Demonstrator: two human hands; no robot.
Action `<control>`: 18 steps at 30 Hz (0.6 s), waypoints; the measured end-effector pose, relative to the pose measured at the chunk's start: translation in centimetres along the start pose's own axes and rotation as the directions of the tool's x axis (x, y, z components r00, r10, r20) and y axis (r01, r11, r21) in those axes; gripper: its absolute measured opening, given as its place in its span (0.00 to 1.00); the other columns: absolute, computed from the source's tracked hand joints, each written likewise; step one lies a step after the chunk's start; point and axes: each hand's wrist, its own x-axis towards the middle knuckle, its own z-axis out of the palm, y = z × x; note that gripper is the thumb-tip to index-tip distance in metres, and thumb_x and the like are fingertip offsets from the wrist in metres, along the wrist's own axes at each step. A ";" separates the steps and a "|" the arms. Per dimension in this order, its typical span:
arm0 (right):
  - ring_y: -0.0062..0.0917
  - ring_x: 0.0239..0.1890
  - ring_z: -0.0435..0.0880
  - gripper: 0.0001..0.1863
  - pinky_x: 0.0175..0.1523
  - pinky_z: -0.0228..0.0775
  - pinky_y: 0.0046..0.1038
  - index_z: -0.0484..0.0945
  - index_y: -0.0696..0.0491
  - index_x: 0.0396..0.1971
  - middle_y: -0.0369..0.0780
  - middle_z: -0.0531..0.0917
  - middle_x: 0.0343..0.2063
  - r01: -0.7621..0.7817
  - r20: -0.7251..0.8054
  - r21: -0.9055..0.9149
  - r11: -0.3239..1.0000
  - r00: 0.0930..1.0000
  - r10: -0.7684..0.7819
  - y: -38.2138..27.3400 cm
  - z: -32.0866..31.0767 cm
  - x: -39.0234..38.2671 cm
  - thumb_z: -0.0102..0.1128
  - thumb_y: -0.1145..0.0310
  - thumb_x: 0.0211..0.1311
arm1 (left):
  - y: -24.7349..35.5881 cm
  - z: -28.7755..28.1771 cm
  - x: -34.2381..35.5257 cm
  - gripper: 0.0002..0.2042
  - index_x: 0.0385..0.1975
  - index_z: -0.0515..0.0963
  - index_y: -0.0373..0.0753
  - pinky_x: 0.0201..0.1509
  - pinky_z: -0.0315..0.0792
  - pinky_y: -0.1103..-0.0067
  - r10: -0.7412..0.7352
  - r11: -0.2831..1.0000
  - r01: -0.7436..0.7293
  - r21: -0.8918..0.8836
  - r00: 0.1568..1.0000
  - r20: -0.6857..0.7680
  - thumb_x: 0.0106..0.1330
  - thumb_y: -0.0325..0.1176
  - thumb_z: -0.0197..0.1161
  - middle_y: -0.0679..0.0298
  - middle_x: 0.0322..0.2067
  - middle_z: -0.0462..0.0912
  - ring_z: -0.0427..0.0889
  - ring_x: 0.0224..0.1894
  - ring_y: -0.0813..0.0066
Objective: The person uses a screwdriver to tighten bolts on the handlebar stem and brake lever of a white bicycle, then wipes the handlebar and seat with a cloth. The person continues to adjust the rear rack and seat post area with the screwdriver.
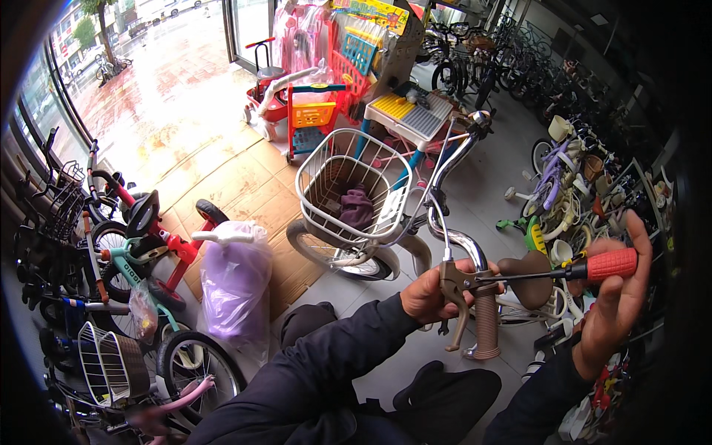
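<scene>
- Floor (489,194): grey tiles, overlaid at centre-left by cardboard sheets (276,194).
- Upper left: reddish paving (178,81) outdoors, bright with daylight.
- Left edge: dark-framed glass panels (37,100).
- Upper right: dimmer interior, bicycles (519,74) in rows; pale ceiling lights (599,19) above.

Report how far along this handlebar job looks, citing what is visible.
Done: grip and brake lever sit on the handlebar. In hand: the left hand holds the brake lever; the right hand holds a screwdriver to it. Remaining: perhaps finishing that fastening; its tightness can't be judged.
</scene>
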 end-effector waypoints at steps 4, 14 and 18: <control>0.22 0.40 0.79 0.49 0.52 0.72 0.24 0.58 0.59 0.71 0.42 0.82 0.40 -0.089 0.010 0.081 0.993 0.996 0.088 -0.7 0.0 -0.7 0.69 0.43 0.61 | 0.1 -0.2 0.0 0.59 0.71 0.53 0.32 0.29 0.73 0.96 0.003 1.000 -0.002 -0.004 1.000 0.028 0.51 0.74 0.68 0.42 0.63 0.68 0.77 0.29 0.90; 0.25 0.44 0.77 0.51 0.56 0.68 0.30 0.57 0.61 0.70 0.43 0.80 0.42 -0.116 -0.059 0.048 0.992 0.991 0.119 0.2 -0.7 -1.9 0.65 0.38 0.62 | 0.0 -0.4 -0.1 0.59 0.71 0.54 0.32 0.28 0.71 0.96 0.009 1.000 -0.009 0.016 1.000 0.029 0.52 0.74 0.67 0.40 0.63 0.69 0.76 0.26 0.92; 0.20 0.30 0.76 0.46 0.41 0.70 0.20 0.61 0.61 0.68 0.41 0.79 0.39 -0.207 -0.046 0.021 0.978 0.977 0.208 0.4 -1.1 -2.9 0.67 0.44 0.63 | -0.1 -0.6 -0.1 0.59 0.71 0.55 0.31 0.28 0.70 0.96 0.009 1.000 -0.010 0.030 0.999 0.033 0.52 0.75 0.66 0.40 0.63 0.69 0.74 0.24 0.92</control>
